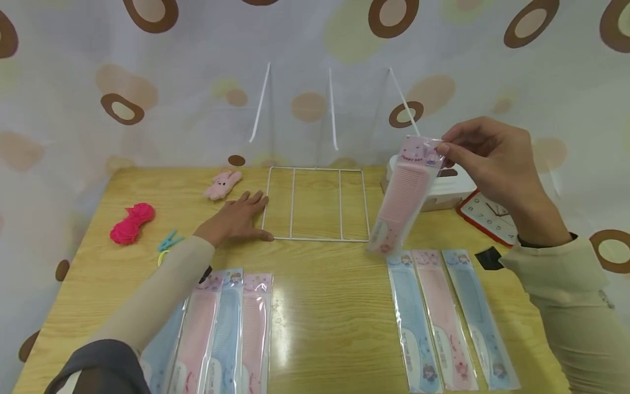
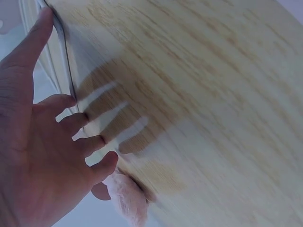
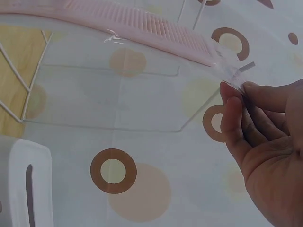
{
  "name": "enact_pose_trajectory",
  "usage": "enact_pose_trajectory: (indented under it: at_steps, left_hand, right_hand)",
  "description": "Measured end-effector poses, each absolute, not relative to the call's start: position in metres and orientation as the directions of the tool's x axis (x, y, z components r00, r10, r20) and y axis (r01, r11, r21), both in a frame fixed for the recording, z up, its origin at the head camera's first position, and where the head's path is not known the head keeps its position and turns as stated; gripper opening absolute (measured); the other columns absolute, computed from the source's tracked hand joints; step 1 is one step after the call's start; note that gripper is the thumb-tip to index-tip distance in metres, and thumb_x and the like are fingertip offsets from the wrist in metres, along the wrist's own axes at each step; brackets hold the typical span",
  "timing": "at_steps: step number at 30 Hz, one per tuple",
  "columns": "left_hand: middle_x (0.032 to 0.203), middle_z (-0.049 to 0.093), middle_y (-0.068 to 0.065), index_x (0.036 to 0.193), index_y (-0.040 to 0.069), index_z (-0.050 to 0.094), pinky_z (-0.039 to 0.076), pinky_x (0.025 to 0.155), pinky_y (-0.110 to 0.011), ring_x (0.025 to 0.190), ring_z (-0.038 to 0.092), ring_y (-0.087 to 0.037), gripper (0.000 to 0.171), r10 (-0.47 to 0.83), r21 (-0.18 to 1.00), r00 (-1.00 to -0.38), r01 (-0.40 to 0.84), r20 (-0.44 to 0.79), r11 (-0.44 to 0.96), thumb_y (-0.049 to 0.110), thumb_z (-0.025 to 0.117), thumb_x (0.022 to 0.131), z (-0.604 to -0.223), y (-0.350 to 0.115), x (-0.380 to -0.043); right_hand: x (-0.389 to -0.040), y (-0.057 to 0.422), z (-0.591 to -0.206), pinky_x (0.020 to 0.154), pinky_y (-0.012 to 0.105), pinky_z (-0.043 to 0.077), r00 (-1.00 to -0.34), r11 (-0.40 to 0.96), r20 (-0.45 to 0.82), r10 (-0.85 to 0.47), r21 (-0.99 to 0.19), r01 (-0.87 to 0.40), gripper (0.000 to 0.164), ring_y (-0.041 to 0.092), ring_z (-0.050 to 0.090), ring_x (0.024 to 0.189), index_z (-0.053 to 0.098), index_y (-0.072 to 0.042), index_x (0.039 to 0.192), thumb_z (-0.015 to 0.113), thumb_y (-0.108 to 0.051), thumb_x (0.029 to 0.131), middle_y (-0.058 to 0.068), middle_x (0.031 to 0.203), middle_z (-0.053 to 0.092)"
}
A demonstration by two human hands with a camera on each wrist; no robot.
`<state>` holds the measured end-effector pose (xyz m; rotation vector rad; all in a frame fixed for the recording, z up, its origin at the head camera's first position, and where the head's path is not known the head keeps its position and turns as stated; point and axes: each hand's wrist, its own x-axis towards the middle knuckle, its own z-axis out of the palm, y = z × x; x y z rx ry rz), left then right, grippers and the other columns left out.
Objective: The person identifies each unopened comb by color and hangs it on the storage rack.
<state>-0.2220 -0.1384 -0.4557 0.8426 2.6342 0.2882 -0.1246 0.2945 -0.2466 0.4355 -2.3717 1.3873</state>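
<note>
My right hand [image 1: 497, 158] pinches the top corner of a packaged pink comb [image 1: 404, 191] between thumb and fingers. The pack hangs tilted at the right prong of a white wire rack [image 1: 320, 239]. In the right wrist view, the prong's tip [image 3: 246, 67] meets the clear top of the comb's pack [image 3: 156, 30]; whether it passes through a hole I cannot tell. My left hand [image 1: 238, 219] lies with fingers spread at the rack base's left side. The left wrist view shows that hand [image 2: 52, 146] touching the wire.
Packaged pink and blue combs lie in two rows, left [image 1: 228, 328] and right [image 1: 445, 323]. A pink plush toy [image 1: 223, 185], magenta item [image 1: 132, 223] and blue clip [image 1: 170, 240] sit left. Behind the held comb stand a white box [image 1: 448, 191] and red-edged clock [image 1: 487, 216].
</note>
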Motion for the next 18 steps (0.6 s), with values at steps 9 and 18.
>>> enact_pose_trajectory:
  at_steps: [9,18]
  left_hand:
    - [0.166,0.01,-0.016,0.16,0.007,0.019,0.018,0.114,-0.068,0.151,0.007,-0.044,0.11,0.6,0.33,-0.748,0.511,-0.284,0.794,0.067,0.068,0.082,-0.448,-0.127,-0.223]
    - [0.167,0.008,-0.014,0.16,0.009,0.019,0.016,0.115,-0.067,0.151,0.005,-0.043,0.109,0.591,0.348,-0.749,0.49,-0.301,0.799,0.065,0.07,0.082,-0.448,-0.122,-0.221]
  right_hand:
    - [-0.161,0.308,-0.249,0.068,0.014,0.049,-0.896,0.627,0.441,-0.051,-0.684,-0.372,0.013,0.008,0.065,0.069,0.068,0.001,0.102,0.072,-0.001,0.09,-0.009,0.084,0.07]
    - [-0.237,0.311,-0.242,0.066,0.016,0.049,-0.938,0.633,0.347,-0.02,-0.722,-0.28,0.009,0.007,0.065,0.07,0.067,-0.008,0.098,0.072,-0.012,0.092,-0.008,0.084,0.068]
